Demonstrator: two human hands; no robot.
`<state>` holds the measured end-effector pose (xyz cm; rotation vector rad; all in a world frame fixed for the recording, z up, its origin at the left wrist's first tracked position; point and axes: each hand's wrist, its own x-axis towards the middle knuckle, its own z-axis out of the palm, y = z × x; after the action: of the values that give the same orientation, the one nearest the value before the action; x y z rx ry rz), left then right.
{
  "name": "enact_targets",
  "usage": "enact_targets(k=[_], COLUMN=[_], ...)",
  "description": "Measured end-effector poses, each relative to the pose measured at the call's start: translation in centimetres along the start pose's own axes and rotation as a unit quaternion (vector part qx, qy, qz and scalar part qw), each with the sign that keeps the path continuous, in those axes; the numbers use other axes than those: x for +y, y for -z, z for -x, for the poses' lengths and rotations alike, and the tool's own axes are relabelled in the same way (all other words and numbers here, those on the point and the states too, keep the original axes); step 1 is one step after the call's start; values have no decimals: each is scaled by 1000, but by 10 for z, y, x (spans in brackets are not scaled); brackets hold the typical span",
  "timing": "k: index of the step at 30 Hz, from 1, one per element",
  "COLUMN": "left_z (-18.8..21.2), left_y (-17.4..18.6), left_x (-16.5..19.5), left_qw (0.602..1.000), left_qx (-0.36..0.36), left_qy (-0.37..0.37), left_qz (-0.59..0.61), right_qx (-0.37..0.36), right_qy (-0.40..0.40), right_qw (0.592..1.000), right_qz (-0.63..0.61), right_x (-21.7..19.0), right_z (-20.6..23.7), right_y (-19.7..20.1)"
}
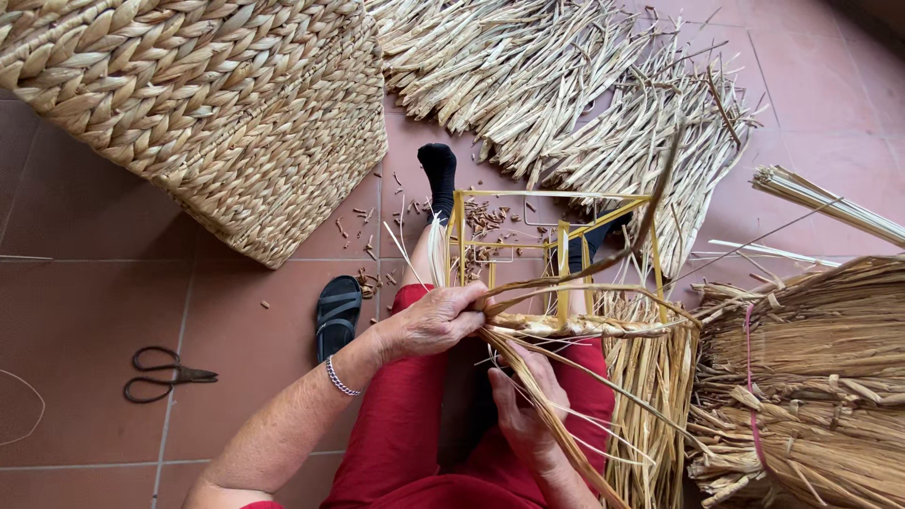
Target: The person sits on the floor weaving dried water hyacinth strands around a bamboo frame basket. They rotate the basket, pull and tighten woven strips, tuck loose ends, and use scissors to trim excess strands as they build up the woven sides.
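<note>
A large woven basket, made of thick braided pale fibre, stood on the floor at the upper left; its opening was out of view and its contents could not be told. The yellow metal frame rested across the person's lap in red trousers, open and only partly woven, with a plaited band of straw strands running along its near rail and loose ends hanging down on its right side. The left hand, wearing a silver bracelet at the wrist, was closed in a narrow grip on the strands where they met the frame's near left corner. The right hand lay below the frame, fingers curled around a bundle of strands that trailed down toward the lower edge; its grip was holding them loosely. The strands looked dry, flat and golden, some twisted, some frayed. A bundle of straw tied with a pink cord lay just beside the frame on the right, and a spread heap of cut straw lay beyond the feet. The floor was of reddish-brown tiles, littered with short clippings near a black sandal. Black scissors lay well apart at the left.
</note>
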<state>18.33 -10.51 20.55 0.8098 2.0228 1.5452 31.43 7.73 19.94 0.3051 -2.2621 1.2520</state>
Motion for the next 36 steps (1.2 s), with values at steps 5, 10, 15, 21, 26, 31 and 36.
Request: enact_targets(k=[5,10,15,21,26,31,36], left_z=[0,-4,-5,-2,1,4,4], left_y=[-8,-1,4,-3,-13,-14,-16], left_x=[-12,-19,-7,11,18,25,27], left_qw=[997,983,998,999,992,977,976], left_qx=[11,-58,-55,30,120,142,109], left_qy=[9,38,10,-19,17,-105,-101], left_qz=[73,172,20,40,-16,-120,-161], right_qx=[8,94,58,-1,-22,-4,-18], right_qy=[-117,-303,-224,-46,-111,-162,-194], right_qw=[992,904,952,998,985,978,950], right_qz=[-56,-286,-200,-46,-134,-128,-244], right_x=[22,44,43,32,46,53,37], right_z=[27,28,-3,-34,-43,-46,-47], right_y=[-4,-1,13,16,10,5,4])
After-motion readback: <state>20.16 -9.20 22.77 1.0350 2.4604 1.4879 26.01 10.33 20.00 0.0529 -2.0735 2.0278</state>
